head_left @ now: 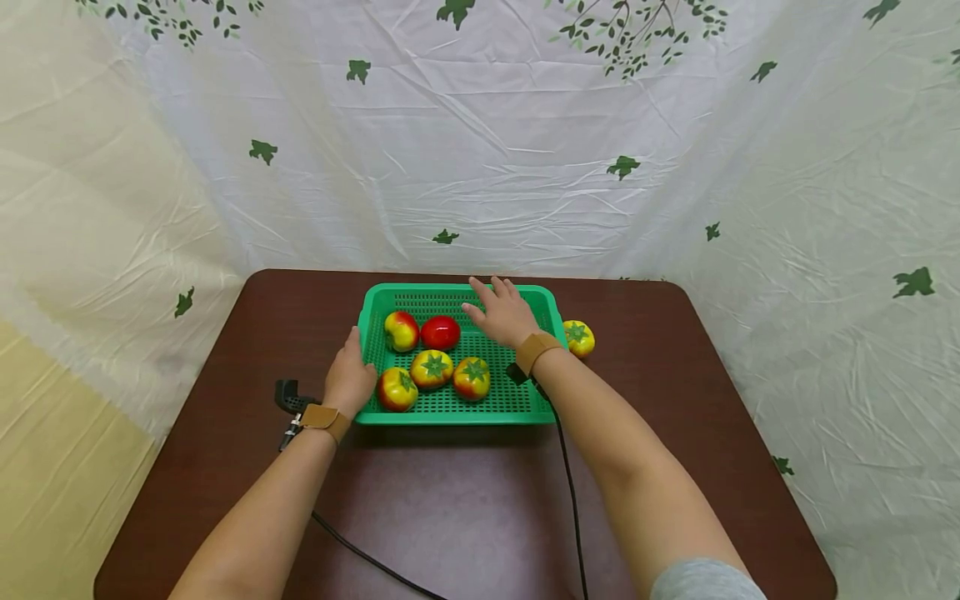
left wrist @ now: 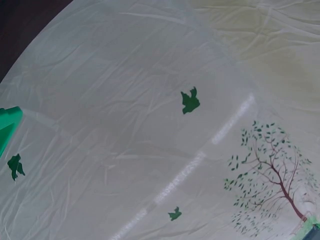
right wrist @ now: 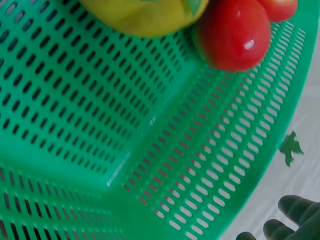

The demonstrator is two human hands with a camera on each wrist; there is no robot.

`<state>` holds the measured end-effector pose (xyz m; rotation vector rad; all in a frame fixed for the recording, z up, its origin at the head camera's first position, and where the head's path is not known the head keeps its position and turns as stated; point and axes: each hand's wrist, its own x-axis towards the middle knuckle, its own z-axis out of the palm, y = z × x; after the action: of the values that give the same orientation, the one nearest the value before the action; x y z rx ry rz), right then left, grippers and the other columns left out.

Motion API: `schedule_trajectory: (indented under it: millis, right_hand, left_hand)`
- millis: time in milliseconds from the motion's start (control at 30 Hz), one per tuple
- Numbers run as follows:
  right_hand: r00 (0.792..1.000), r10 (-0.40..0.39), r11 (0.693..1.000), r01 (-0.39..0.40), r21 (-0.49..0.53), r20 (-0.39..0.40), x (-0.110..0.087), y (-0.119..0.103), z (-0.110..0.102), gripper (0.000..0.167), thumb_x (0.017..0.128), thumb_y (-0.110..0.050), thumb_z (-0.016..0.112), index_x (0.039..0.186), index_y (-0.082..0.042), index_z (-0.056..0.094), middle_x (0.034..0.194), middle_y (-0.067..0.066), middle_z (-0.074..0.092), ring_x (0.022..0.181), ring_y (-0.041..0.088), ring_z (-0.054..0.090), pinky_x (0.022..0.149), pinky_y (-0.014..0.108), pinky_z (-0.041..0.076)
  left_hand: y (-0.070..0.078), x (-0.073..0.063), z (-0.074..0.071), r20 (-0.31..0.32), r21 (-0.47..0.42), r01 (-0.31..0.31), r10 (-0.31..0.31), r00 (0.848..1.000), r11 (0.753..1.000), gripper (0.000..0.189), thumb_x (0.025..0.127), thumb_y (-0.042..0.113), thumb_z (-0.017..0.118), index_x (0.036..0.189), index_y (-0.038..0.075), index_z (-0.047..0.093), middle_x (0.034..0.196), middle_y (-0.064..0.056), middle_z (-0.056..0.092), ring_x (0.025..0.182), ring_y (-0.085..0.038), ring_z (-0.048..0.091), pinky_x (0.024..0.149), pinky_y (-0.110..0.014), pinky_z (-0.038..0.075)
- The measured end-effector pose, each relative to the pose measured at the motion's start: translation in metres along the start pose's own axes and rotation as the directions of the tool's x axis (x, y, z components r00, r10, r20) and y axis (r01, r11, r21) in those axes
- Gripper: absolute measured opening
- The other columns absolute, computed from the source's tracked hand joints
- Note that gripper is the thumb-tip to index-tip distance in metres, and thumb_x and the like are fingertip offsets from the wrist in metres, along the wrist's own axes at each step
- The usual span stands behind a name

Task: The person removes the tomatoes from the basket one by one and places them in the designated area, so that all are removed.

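A green perforated plastic basket [head_left: 457, 418] stands on the table with several red and yellow tomatoes in it, among them a glossy red tomato [head_left: 440, 332]. My left hand [head_left: 349, 379] holds the basket's left rim, its thumb at the rim and its fingers along the outer side. Over the basket's right part, my right hand [head_left: 508, 318] spreads its fingers and holds nothing. Just outside the right wall, a yellow tomato [head_left: 578, 338] lies on the table. The right wrist view shows the red tomato [right wrist: 232, 35] and fingertips [right wrist: 295, 210] by the rim.
The dark brown table [head_left: 660, 400] has rounded corners and meets a white cloth [head_left: 510, 192] printed with green leaves. Black cables [head_left: 573, 508] run from the wrist cameras toward the table's near edge.
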<state>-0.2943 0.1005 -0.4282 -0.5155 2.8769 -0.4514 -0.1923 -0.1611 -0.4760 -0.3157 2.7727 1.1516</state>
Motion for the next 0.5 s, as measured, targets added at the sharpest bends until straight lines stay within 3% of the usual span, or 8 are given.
schedule_trajectory:
  millis: [333, 500]
  right_hand:
    - [0.997, 0.027, 0.999, -0.024, -0.036, 0.071, 0.007, -0.010, 0.021, 0.064, 0.105, -0.052, 0.034, 0.162, -0.027, 0.018, 0.169, 0.016, 0.014, 0.157, 0.040, 0.009, 0.126, 0.057, 0.018]
    - [0.993, 0.007, 0.999, -0.002, -0.042, 0.120, 0.005, -0.018, 0.029, 0.067, 0.104, -0.052, 0.041, 0.162, -0.027, 0.020, 0.168, 0.016, 0.016, 0.156, 0.040, 0.012, 0.124, 0.057, 0.024]
  left_hand:
    - [0.001, -0.001, -0.002, 0.010, -0.003, 0.014, -0.014, 1.000, 1.000, 0.073, 0.102, 0.009, 0.046, 0.162, 0.005, 0.005, 0.162, -0.027, 0.027, 0.146, -0.045, 0.033, 0.119, -0.060, 0.031]
    - [0.001, 0.000, -0.001, 0.008, -0.009, 0.013, -0.013, 1.000, 1.000, 0.073, 0.102, 0.010, 0.046, 0.162, 0.006, 0.005, 0.162, -0.027, 0.027, 0.146, -0.045, 0.034, 0.119, -0.060, 0.031]
